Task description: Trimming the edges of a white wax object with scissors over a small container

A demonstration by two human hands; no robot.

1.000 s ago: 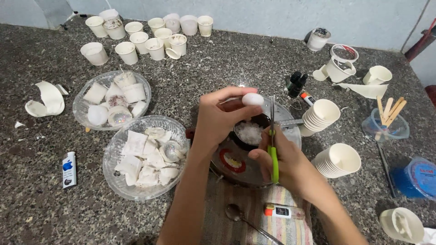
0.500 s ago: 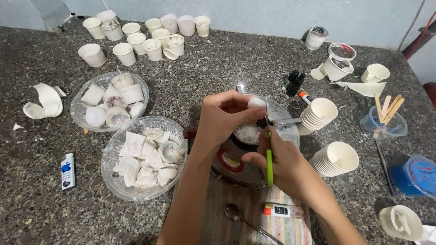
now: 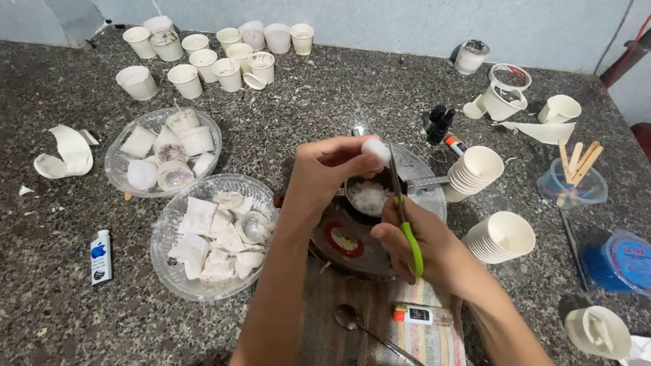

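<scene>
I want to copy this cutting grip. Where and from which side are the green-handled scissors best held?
Grip the scissors by the green handle loops at the near end, coming from the person's own side as the right hand does. The blades point up and away toward the white piece pinched in the left hand, so the far end is sharp and occupied.

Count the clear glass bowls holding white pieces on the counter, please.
2: one bowl at the left, the other bowl nearer, just left of the left hand.

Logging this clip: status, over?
Left hand pinches white wax piece. Right hand holds green-handled scissors, blades at it. Small pot beneath.
</scene>
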